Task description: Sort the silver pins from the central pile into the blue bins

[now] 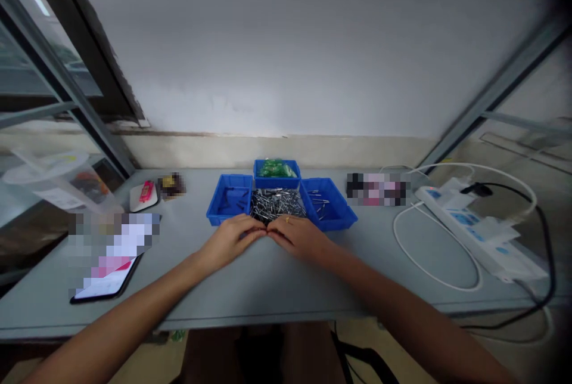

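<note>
My left hand [230, 240] and my right hand [301, 236] meet at the fingertips, just in front of a heap of small silvery metal pins [277, 200]. Both hands have their fingers pinched together; whatever they hold is too small and too hidden to make out. Left of the heap is a blue tray [215, 205] with a few dark slim pieces in it. To the right, another blue tray [342, 212] contains several thin metal pins. Behind the heap stands a third blue tray [277, 182] filled with green pieces [277, 167].
A phone [114, 259] lies at the left, near a lidded clear cup [62, 184] and a small white dish with a pink item [146, 191]. On the right are a white power strip [482, 232] and looped cables [397, 241]. A wall rises behind the grey table [250, 294].
</note>
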### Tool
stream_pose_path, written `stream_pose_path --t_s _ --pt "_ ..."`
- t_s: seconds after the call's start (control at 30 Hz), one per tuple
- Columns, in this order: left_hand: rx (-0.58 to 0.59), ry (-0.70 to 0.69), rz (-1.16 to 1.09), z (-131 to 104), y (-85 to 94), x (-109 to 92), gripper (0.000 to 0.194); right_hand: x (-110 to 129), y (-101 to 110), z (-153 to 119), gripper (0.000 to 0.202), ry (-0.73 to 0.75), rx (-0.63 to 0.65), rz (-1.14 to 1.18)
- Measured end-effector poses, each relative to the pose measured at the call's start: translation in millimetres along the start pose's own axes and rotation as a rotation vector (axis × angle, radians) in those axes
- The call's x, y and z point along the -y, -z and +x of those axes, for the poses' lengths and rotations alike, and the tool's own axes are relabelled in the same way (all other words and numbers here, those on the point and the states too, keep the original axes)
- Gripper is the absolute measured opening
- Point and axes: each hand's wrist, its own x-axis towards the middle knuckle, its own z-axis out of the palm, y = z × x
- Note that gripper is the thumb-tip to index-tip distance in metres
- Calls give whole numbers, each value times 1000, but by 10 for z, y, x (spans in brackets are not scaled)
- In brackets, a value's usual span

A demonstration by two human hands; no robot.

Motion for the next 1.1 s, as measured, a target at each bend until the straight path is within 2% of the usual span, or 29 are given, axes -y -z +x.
stream_pose_path --t_s 0.17,0.3,0.77,1.1 --pt "-26 55 46 13 37 -13 22 -47 7 13 18 -51 -34 -1" --pt "-21 -20 107 8 62 -26 21 -68 27 9 17 -101 -64 30" --pt "-7 -146 172 -14 42 14 19 -80 59 3 16 -66 -12 59" --pt "-65 -102 189 0 68 22 19 -110 32 7 20 -50 -68 -31"
